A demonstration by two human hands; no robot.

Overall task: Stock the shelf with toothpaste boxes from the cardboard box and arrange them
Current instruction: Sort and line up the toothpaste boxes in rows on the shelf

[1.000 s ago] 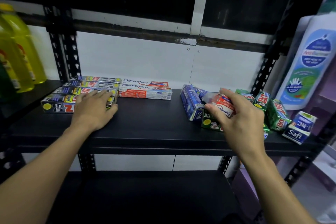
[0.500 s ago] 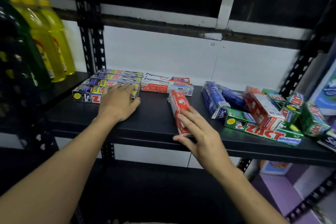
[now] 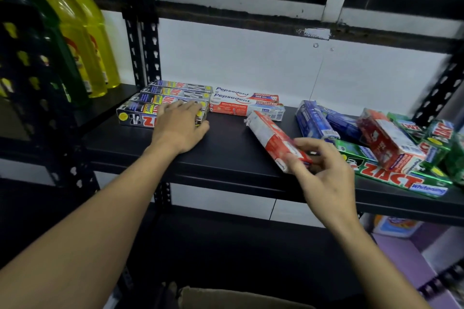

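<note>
One red box [image 3: 271,138] turned diagonal | right grip [image 3: 326,175] pinching it | left grip [image 3: 179,128] flat, unmoved

cardboard box [image 3: 241,299] cut off below, bottles [image 3: 84,32] blurred

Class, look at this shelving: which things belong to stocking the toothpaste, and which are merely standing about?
Belong to the job:
red-and-white toothpaste box, pinched by the right hand
black Zact boxes under the left hand
stacked Pepsodent boxes
blue toothpaste boxes
green Zact boxes
shelf
cardboard box

Standing about:
yellow bottles
dark bottles
</note>
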